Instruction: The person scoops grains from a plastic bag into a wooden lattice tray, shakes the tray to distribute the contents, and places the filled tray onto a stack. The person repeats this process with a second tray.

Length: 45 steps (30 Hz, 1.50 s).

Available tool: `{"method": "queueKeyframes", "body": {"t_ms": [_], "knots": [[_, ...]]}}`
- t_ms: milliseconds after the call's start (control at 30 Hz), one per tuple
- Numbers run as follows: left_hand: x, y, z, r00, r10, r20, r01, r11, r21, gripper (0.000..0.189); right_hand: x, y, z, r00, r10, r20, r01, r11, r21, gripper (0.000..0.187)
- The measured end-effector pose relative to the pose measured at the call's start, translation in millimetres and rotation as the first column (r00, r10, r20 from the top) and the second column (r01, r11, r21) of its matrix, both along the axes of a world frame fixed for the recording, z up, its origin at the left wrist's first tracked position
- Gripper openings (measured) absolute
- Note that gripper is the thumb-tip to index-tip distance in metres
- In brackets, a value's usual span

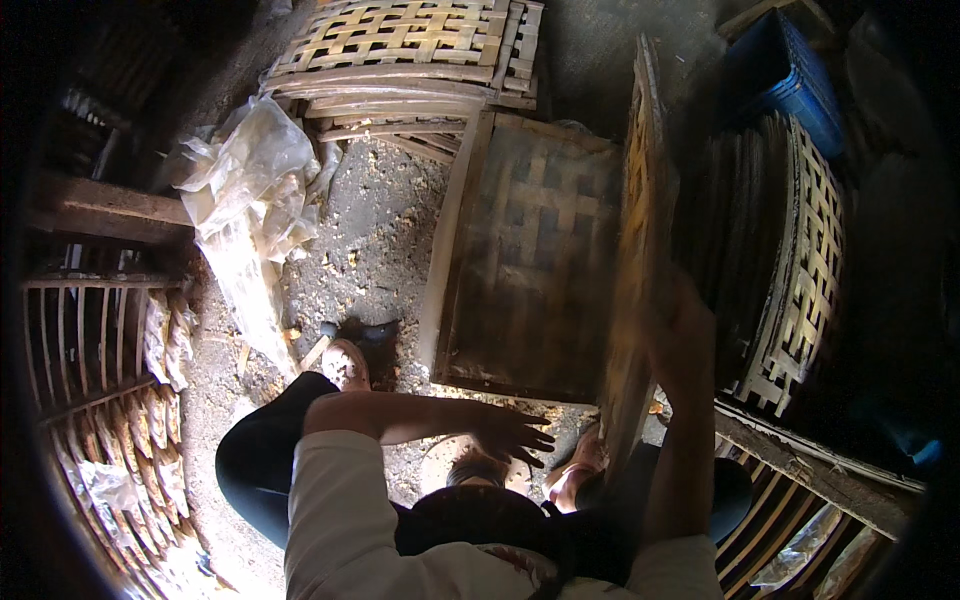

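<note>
My right hand [667, 315] is at the right face of a woven bamboo panel [637, 225] that stands on edge, seen nearly edge-on; its fingers are dark and blurred. Left of the panel sits a wooden-framed tray [457, 247], its dark, dusty sheet covering a woven lattice. My left hand [517, 435] hovers below the tray's near edge, fingers spread, with nothing in it.
A stack of woven bamboo panels [405, 37] lies at the top. Crumpled plastic sheeting [255, 165] is at the left. More woven panels [806, 255] stand at the right, near a blue plastic crate [810, 90]. Slatted racks [90, 330] flank both sides; crumbs litter the floor.
</note>
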State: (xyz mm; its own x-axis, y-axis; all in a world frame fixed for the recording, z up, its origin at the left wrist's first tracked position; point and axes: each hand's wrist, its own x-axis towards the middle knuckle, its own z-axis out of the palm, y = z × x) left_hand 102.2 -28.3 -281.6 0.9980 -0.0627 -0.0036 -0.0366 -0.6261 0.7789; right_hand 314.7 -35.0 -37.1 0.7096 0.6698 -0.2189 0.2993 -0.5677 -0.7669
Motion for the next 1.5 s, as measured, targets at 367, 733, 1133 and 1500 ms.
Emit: {"method": "queueKeyframes", "body": {"t_ms": [367, 733, 1133, 1500], "knots": [[-9.6, 45.9, -9.7, 0.786, -0.231, -0.574, 0.484, 0.806, 0.339, 0.059, 6.9, -12.7, -6.4, 0.998, -0.061, -0.015, 0.063, 0.982, 0.178, 0.034], [-69.6, 60.1, -12.7, 0.997, 0.071, -0.031, -0.041, 0.827, 0.561, 0.056, -3.3, -0.3, -14.6, 0.997, -0.01, 0.07, 0.002, 0.994, 0.106, 0.045], [-128.6, 9.1, -15.0, 0.925, -0.27, -0.268, 0.357, 0.86, 0.364, 0.037, -12.6, 19.4, -28.9, 0.972, 0.146, 0.186, -0.152, 0.988, 0.014, 0.05], [-54.7, -52.8, -34.0, 0.837, -0.318, -0.445, 0.394, 0.915, 0.088, 0.055, -4.7, 14.4, -31.3, 0.945, 0.13, 0.299, -0.136, 0.991, 0.0, 0.046]]}}
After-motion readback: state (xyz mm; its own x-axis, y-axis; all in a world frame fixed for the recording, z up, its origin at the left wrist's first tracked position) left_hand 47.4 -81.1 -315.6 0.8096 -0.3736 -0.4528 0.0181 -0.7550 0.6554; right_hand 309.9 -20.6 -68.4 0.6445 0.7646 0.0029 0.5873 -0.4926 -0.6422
